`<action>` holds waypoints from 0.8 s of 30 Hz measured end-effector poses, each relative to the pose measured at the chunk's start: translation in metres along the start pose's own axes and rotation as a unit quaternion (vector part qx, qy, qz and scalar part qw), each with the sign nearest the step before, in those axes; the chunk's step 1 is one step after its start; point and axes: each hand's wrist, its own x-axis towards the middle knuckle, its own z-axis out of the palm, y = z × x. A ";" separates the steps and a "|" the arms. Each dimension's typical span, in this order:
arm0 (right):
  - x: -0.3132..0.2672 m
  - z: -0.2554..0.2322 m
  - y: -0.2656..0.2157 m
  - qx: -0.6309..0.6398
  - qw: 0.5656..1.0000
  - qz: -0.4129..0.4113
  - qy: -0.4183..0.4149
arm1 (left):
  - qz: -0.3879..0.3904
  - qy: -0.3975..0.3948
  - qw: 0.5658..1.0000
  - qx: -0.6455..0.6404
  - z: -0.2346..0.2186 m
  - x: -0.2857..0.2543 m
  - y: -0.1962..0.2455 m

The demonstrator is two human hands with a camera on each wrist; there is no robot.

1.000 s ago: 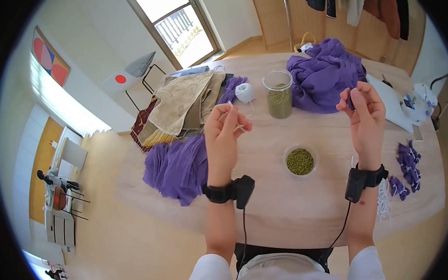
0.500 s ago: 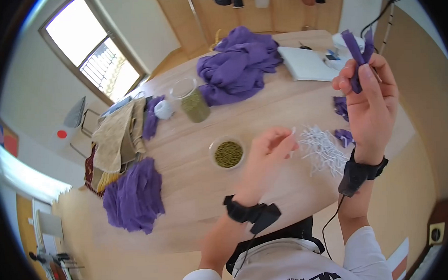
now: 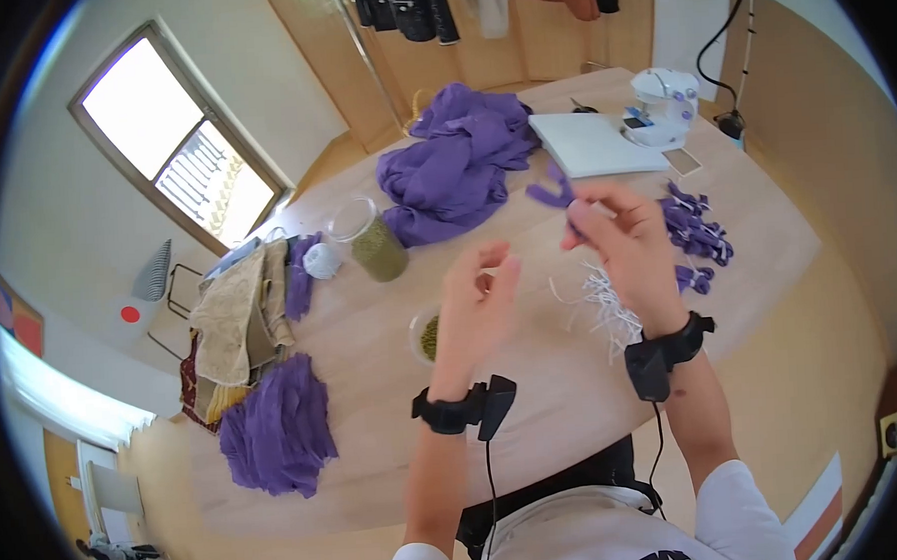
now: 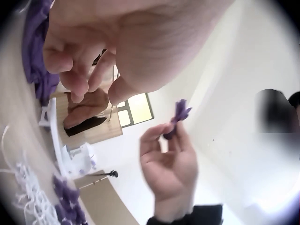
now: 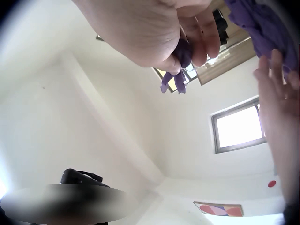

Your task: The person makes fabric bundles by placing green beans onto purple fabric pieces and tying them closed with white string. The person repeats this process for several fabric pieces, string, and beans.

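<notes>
My right hand (image 3: 633,257) pinches a small purple cloth bundle (image 5: 182,52) between thumb and fingers. Its loose cloth tails (image 5: 173,83) stick out past the fingertips, and white thread shows beside them. Left of it, my left hand (image 3: 477,304) hovers over the table with loosely bent fingers; nothing shows between them in the left wrist view. A tub of green beans (image 3: 429,338) is partly hidden behind the left hand. Cut white strings (image 3: 605,308) lie in a pile by the right wrist, next to several purple bundles (image 3: 695,231) tied with white string.
A tall jar of green beans (image 3: 379,248), a ball of white yarn (image 3: 321,261) and a purple cloth heap (image 3: 453,165) stand farther back. Folded fabrics (image 3: 235,314) and more purple cloth (image 3: 280,427) lie left. A white sewing machine (image 3: 664,105) stands at the back right.
The left hand pinched a white string earlier and passed near the string pile; now it is higher, with no string visible. The right hand, raised half a second ago, has come down and leftward with the bundle.
</notes>
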 end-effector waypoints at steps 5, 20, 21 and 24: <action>0.010 0.058 0.038 0.033 0.992 0.071 -0.098 | 0.042 0.034 0.990 -0.130 -0.067 -0.003 0.023; 0.033 0.116 0.074 0.031 0.974 0.119 -0.192 | 0.034 0.091 0.995 0.031 -0.122 -0.002 0.008; 0.033 0.114 0.077 0.010 0.974 0.114 -0.197 | 0.030 0.091 0.994 0.046 -0.122 -0.002 0.008; 0.034 0.104 0.082 -0.035 0.976 0.094 -0.195 | 0.025 0.069 0.992 0.104 -0.124 -0.004 0.004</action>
